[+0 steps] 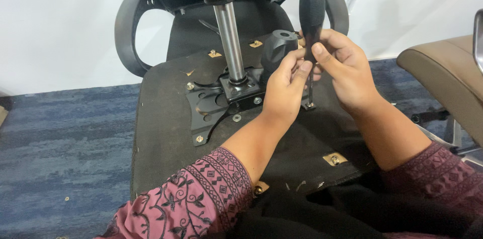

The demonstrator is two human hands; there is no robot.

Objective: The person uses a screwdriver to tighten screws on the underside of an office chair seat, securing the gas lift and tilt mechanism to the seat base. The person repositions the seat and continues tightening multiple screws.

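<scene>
While it stands upright with its tip on a screw in the overturned chair seat, the black-handled screwdriver is gripped by both hands close together: the right hand around the lower handle, the left hand pinching the shaft. Just beside them, the black mounting plate carries the steel gas cylinder; blue carpet surrounds the chair.

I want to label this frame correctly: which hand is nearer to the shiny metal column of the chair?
The left hand is nearer. It lies just right of the metal column, near its base, beside the screwdriver. The right hand grips the screwdriver handle farther out to the right.
</scene>
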